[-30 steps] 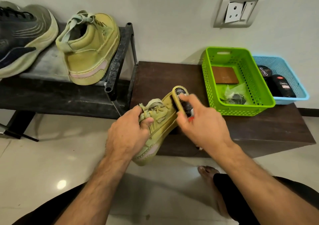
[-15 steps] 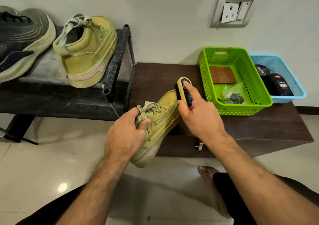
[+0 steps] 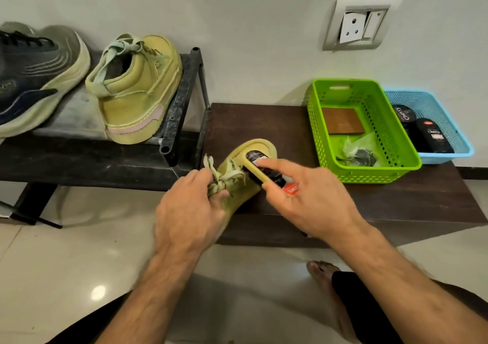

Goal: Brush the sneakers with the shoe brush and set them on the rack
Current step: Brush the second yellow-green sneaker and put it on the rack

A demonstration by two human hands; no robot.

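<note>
- Since half a second ago the shoe brush (image 3: 266, 168) has slid back from the toe toward the laces, and the olive sneaker (image 3: 244, 182) has turned so its toe points more to the wall.
- Left hand (image 3: 188, 217) grips this sneaker at the lace part; its fingers are curled round the upper and the thumb presses on the knot of pale laces (image 3: 220, 178).
- Right hand (image 3: 309, 198) holds the brush; the thumb and fingers are closed on its sides, and the index finger lies straight along its dark label on top.
- Brush lies flat on the upper of the sneaker, near the toe cap, with its yellow-tan body across the shoe.
- Sneaker is held in the air above the front edge of the dark brown surface (image 3: 396, 201), tilted, toe up and away from the person.
- Second olive sneaker (image 3: 137, 90) stands already on the black rack (image 3: 182, 106) at the left, heel toward the viewer, just beside a dark running shoe (image 3: 34, 79).
- On the brown surface stands a green basket (image 3: 369, 169) with a brown flat piece and a small plastic bag inside.
- Touching it at the right is a blue basket (image 3: 449, 153) with black polish containers.
- One bare foot (image 3: 320, 269) rests on the pale tiled floor.
</note>
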